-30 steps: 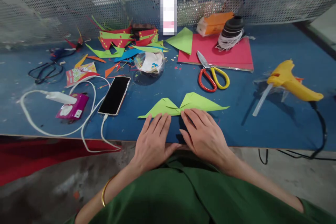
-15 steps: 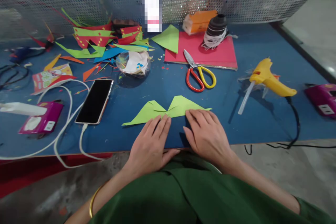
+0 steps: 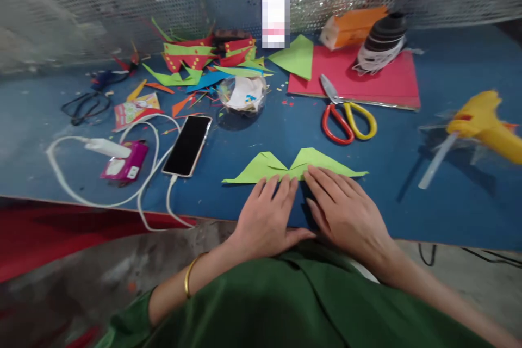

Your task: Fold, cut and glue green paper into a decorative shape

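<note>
A folded lime-green paper point(image 3: 322, 159) with two peaks and a notch between them lies on the blue table near its front edge. My left hand point(image 3: 267, 215) rests palm down with its fingertips on the paper's lower edge, left of the notch. Fingers of my right hand point(image 3: 346, 206) lie spread over the lower edge on the right side. Both hands are open. Beyond the paper are scissors point(image 3: 340, 114) with one red and one yellow handle.
A yellow glue gun point(image 3: 481, 122) lies at the right. A phone point(image 3: 188, 145) with a white cable and a purple power block point(image 3: 129, 163) are at the left. Further back are a clear bowl point(image 3: 244, 95), a red pad point(image 3: 326, 73), a thread cone point(image 3: 381, 41) and paper scraps.
The camera view has turned, so the table's objects appear shifted right. My right hand has moved inward along the paper, closer to the notch. My left hand stays on the lower edge.
</note>
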Demonstrator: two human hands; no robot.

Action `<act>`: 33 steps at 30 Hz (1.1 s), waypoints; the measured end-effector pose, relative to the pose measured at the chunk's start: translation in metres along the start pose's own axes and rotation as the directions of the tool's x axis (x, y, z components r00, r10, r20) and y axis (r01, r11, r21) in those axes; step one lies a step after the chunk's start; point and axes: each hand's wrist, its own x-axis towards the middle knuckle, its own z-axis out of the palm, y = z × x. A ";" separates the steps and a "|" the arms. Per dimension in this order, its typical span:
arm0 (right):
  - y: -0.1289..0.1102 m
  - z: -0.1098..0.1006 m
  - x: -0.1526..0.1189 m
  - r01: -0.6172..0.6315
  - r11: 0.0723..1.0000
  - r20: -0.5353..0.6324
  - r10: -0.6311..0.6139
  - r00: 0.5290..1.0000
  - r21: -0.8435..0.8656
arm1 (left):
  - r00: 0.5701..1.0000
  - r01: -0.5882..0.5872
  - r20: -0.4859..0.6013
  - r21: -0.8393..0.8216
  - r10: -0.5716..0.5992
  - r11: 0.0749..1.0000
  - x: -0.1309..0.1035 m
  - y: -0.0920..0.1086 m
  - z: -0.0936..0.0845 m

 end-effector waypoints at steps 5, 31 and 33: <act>-0.001 0.010 -0.003 0.004 0.996 0.021 -0.006 1.000 0.086 | 0.995 0.083 -0.064 0.056 -0.079 0.995 -0.026 -0.015 -0.002; 0.012 0.001 0.022 0.175 0.985 -0.063 -0.174 0.983 0.005 | 0.960 -0.171 -0.183 0.215 0.212 0.962 0.014 -0.048 -0.011; 0.012 0.001 0.029 0.226 0.974 -0.071 -0.225 0.972 -0.002 | 0.954 -0.186 -0.192 0.220 0.230 0.957 0.016 -0.049 -0.011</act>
